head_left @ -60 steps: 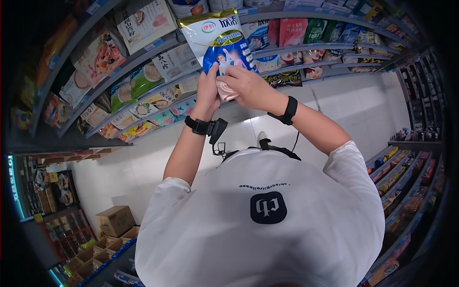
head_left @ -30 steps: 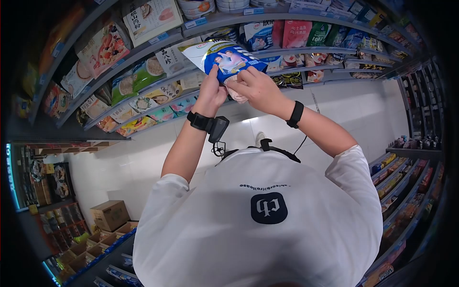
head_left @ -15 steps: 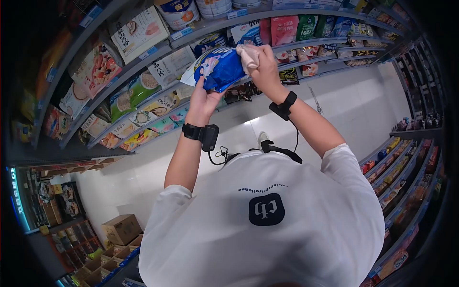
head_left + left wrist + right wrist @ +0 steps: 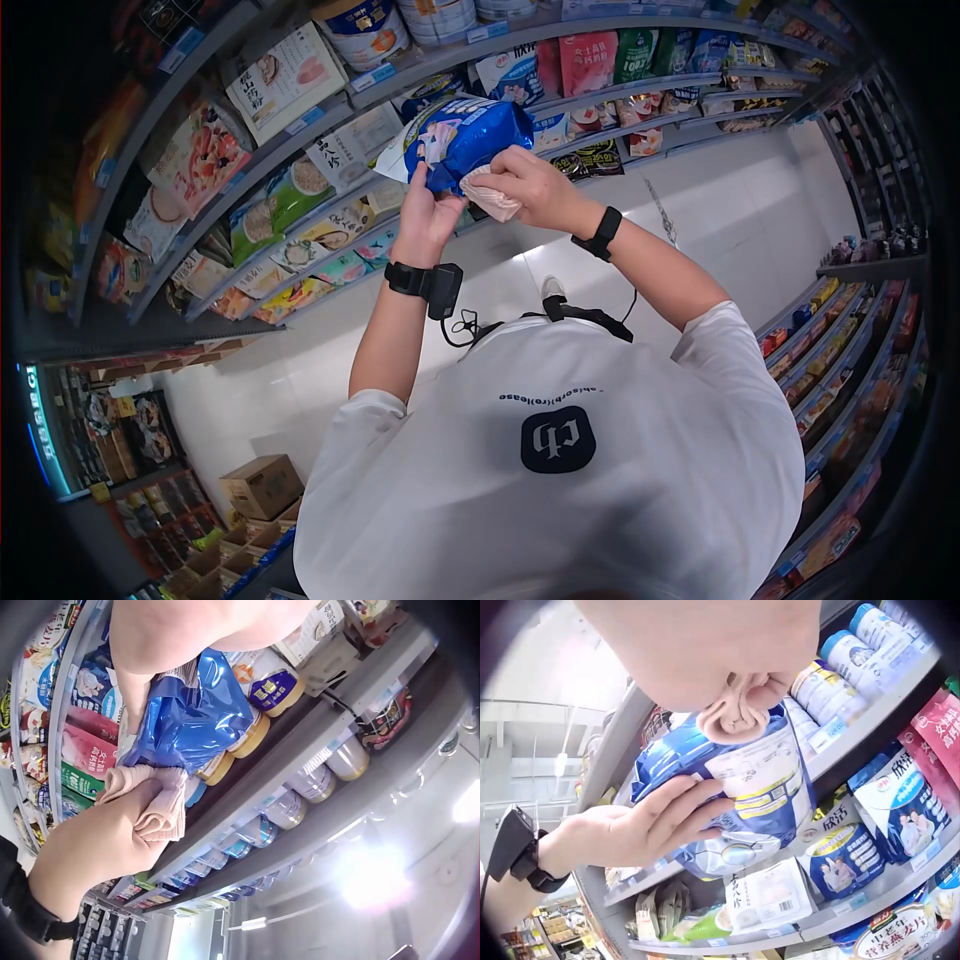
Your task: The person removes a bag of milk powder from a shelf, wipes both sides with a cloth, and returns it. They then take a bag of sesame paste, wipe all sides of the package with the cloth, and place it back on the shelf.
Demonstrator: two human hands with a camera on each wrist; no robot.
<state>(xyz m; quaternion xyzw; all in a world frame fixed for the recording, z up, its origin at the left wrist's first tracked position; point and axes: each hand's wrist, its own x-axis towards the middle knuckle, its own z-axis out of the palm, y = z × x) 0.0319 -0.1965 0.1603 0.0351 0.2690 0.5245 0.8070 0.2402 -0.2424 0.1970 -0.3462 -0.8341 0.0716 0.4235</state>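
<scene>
My left hand (image 4: 428,222) grips a blue foil bag of milk powder (image 4: 465,135) by its near left side. The thumb lies on the printed front, and in the right wrist view the fingers spread across the back panel. The bag (image 4: 202,720) is tilted, with its bottom end toward the right and its white top toward the left. In my right hand (image 4: 540,190) is a folded pale pink cloth (image 4: 492,197), pinched between thumb and fingers. That cloth (image 4: 733,721) is right at the bag's lower edge, close to my left hand.
Curved shelves (image 4: 370,90) stocked with bags and tins run close in front of both hands. Similar milk powder bags (image 4: 840,855) stand on the shelf behind the held one. A cardboard box (image 4: 262,486) sits at the lower left, and another shelf rack (image 4: 845,370) stands at the right.
The bag has gone from upright, front showing, to tilted with its bottom toward the right. My right hand carried the cloth up to the bag's right end, then back down to its lower edge.
</scene>
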